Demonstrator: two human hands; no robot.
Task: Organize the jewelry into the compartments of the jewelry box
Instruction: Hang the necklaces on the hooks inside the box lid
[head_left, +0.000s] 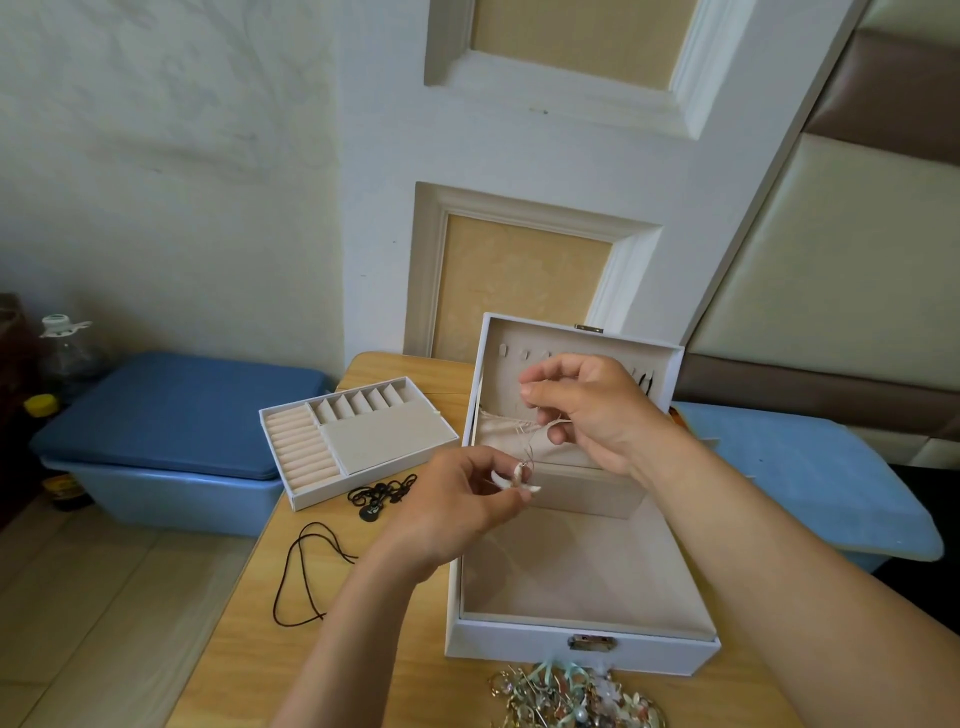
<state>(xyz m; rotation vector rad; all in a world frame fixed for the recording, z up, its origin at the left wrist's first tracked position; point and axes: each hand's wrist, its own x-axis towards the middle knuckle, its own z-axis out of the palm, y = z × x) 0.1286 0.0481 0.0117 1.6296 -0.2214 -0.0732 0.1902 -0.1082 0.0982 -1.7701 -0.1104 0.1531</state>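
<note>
Wood-grain table (244, 649) fills the lower middle of the frame, with a blue lidded bin (156, 415) at the left edge and a paler blue one (810, 478) at the right. A white jewelry box (519, 644) stands open at lower centre, its lid (670, 364) upright at the back. The beige main compartment shows no jewelry, and a gathered fabric pocket runs across the inside of the lid. The box's lift-out tray (384, 441) lies on the table to the left of it, with ring rolls and small divided slots.

Above the open box, the right hand (597, 410) is raised in front of the lid, thumb and forefinger pinched on a thin pale cord (540, 436). The left hand (467, 499) is lower, its fingertips curled round the white pendant (514, 478) on that cord.

A tangled pile of jewelry (566, 696) sits at the bottom edge, just in front of the box. A black cord loop (301, 571) and a knotted black necklace (382, 493) lie below the tray.
</note>
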